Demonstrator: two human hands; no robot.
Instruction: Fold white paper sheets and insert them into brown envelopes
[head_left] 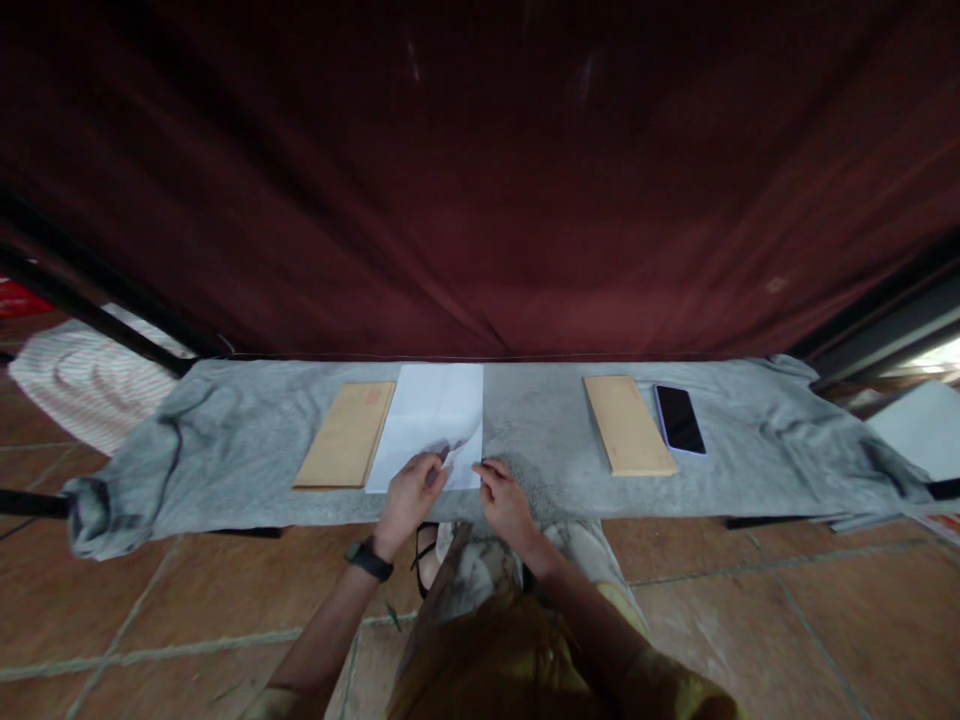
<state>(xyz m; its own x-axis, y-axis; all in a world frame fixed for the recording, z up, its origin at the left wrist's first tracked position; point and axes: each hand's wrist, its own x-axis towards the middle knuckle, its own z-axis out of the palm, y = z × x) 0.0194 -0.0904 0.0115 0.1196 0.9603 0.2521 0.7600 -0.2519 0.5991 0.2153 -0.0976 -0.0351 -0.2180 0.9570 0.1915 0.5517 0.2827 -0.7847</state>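
Note:
A stack of white paper (pixel 436 400) lies on the grey cloth in front of me. Near its lower edge, the fingers of my left hand (pixel 409 497) are closed on a sheet of paper, which lifts and curls there with a shadow beneath. My right hand (pixel 507 502) pinches at the lower right corner of the same sheet, thumb and forefinger together. Left of the paper, and close against it, rests a stack of brown envelopes (pixel 345 435). Farther to the right lies another pile of brown envelopes (pixel 628 428).
A phone (pixel 681 420) with a dark screen lies beside the right envelopes. Grey cloth (pixel 536 420) covers the narrow table. Behind it hangs a dark red curtain (pixel 480 200), with dark metal bars (pixel 97 290) at the left side. Striped fabric (pixel 90 380) is at the far left.

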